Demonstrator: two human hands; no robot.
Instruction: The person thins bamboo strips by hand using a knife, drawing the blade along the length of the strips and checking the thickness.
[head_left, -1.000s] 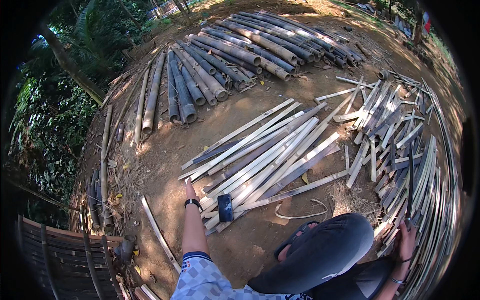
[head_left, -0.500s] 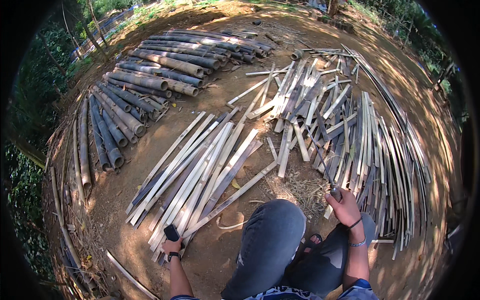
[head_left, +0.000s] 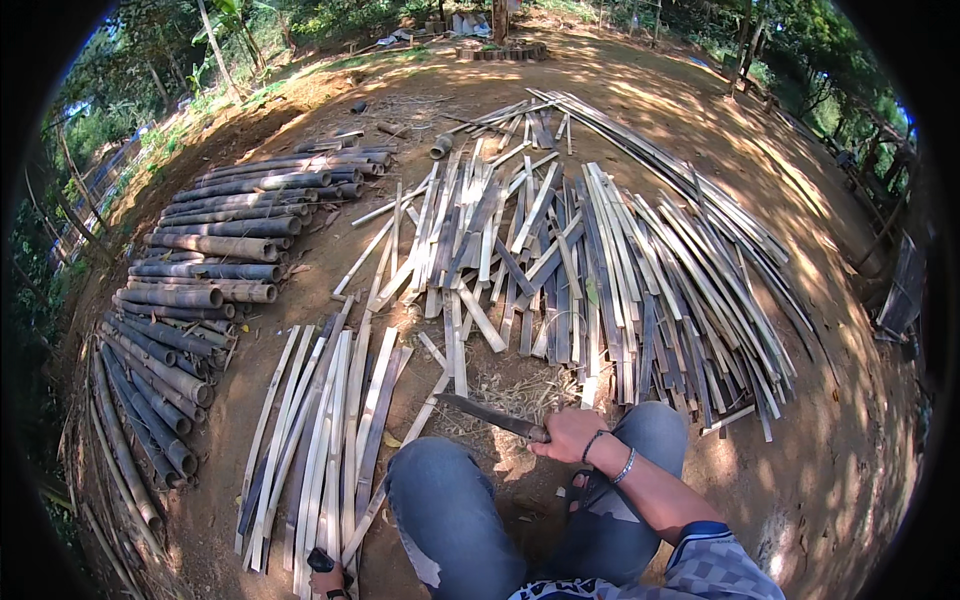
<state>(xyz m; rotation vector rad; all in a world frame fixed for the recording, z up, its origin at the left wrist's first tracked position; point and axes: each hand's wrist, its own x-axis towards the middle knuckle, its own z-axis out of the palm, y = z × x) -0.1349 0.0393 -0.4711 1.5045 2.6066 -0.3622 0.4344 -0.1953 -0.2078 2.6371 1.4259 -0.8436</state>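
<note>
My right hand (head_left: 572, 434) is closed around the handle of a long, dark-bladed knife (head_left: 485, 415), its blade pointing left above the ground in front of my knees. I cannot tell whether its tip touches the strip end showing beyond it. My left hand (head_left: 326, 580) is low at the edge of view, at the near end of a bundle of long, flat, pale-and-dark bamboo strips (head_left: 335, 430). A small, black, glossy object (head_left: 319, 560) sits at its fingers, and I cannot tell how tightly they close on it.

Much splitting looks done, I judge: besides the bundle on my left, a tangled heap of short, flat bamboo strips (head_left: 483, 225) lies ahead of me, and a fanned pile of long, narrow bamboo strips (head_left: 690, 310) spreads to my right. Pale, curly bamboo shavings (head_left: 515, 388) between my knees and the heap suggest trimming too. What seems left is the row of whole, round, grey-brown bamboo poles (head_left: 220, 246) on the far left, unsplit. I see no strip under the blade's edge being cut.
</note>
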